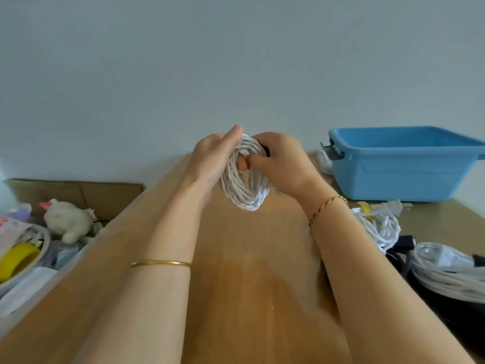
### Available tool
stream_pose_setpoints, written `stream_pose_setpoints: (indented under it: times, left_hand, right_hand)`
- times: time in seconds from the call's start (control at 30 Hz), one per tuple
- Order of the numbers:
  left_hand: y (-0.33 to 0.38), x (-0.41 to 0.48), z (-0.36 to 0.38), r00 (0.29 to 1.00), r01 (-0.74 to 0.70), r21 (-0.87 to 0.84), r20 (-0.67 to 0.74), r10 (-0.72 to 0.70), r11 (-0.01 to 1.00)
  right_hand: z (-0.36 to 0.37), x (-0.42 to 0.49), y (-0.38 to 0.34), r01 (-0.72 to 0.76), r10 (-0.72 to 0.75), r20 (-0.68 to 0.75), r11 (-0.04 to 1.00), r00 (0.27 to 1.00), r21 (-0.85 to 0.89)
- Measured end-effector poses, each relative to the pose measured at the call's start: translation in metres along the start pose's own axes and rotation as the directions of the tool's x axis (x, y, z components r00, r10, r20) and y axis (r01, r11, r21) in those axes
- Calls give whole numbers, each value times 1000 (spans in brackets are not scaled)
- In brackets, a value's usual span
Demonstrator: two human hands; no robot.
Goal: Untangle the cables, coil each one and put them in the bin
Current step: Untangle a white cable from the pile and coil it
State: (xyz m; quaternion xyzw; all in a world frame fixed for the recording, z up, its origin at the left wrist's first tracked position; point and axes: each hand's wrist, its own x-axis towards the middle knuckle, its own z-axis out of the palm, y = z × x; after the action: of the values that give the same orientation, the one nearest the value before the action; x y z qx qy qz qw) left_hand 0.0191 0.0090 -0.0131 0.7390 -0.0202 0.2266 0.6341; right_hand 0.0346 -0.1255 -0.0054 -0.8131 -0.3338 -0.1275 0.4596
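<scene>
A white braided cable (245, 191), wound into a round coil of several loops, hangs above the middle of the wooden table (249, 271). My left hand (212, 160) holds the coil's left side, with the thumb up along its top. My right hand (283, 164) grips the right side, its thumb hooked through the coil's centre and a black plug end showing at its fingers. The blue plastic bin (399, 174) stands at the back right of the table; what lies inside it is hidden. More white and black cables (430, 261) lie in a heap at the right edge.
A white cable with a yellow tie (378, 216) lies just in front of the bin. Left of the table, lower down, are a cardboard box (78, 193), a white plush toy (68, 222) and a basket with a yellow object (15, 261). A pale wall rises behind.
</scene>
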Motion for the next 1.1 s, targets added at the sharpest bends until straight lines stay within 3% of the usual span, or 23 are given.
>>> stream_pose_setpoints:
  times: [0.17, 0.37, 0.53, 0.67, 0.8, 0.87, 0.93, 1.1]
  left_hand:
    - [5, 1, 2, 993, 107, -119, 55, -101, 987]
    - [4, -1, 24, 985, -114, 46, -123, 119, 992]
    - [-6, -1, 21, 981, -134, 17, -138, 135, 991]
    - [-9, -1, 17, 983, -81, -42, -168, 73, 996]
    - [-12, 0, 11, 981, -45, -97, -193, 25, 994]
    - [-14, 1, 8, 980, -36, -98, -201, 15, 995]
    - [-15, 2, 6, 976, -26, -99, -218, 4, 995]
    - [-15, 4, 1, 963, -29, -24, -269, 21, 999]
  right_hand:
    - [4, 9, 12, 10, -10, -1, 982, 1000, -190]
    - [4, 8, 13, -5, -11, -84, 982, 996, -186]
    - [4, 7, 11, -10, 11, 11, 995, 1000, -103]
    - [-1, 3, 12, -31, 15, 127, 992, 992, 125]
    - [-4, 6, 15, -86, 115, -125, 972, 985, 218]
    - [-8, 7, 15, -53, 92, -231, 984, 969, 168]
    - [-14, 6, 11, -11, 32, -245, 996, 969, 85]
    - [-22, 3, -1, 39, -48, -62, 991, 997, -130]
